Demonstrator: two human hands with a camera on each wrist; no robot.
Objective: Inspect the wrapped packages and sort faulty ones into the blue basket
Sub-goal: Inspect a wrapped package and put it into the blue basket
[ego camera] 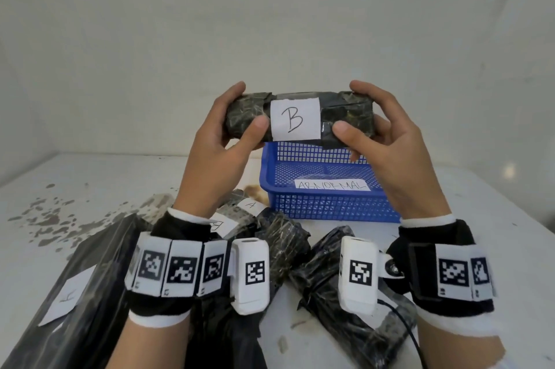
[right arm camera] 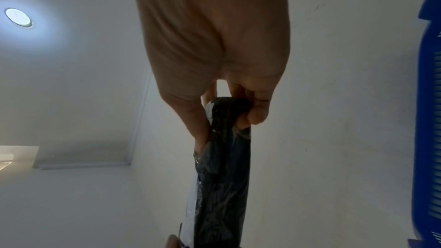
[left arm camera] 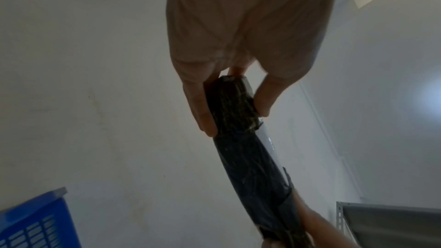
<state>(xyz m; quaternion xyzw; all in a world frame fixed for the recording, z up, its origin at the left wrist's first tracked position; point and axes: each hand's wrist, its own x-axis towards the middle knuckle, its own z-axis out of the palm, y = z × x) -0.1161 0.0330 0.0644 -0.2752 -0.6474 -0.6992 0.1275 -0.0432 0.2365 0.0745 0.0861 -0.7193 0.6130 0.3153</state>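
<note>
The package (ego camera: pixel 300 117) marked B is held level in the air, above the blue basket (ego camera: pixel 327 188) at 6 o'clock. The left hand (ego camera: pixel 222 140) and right hand (ego camera: pixel 387 140) each grip an end — inspection is under way. Next, I judge, it needs turning: the back is hidden, and no fault shows.

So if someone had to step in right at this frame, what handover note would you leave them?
Left hand grips one end of the package labelled B, right hand the other; it is held level in the air above the blue basket.
The basket, tagged ABNORMAL, shows no package inside.
Other wrapped packages lie on the table near the wrists.
Done: B picked up for inspection.
Left: judge B, place it, check the rest.
</note>
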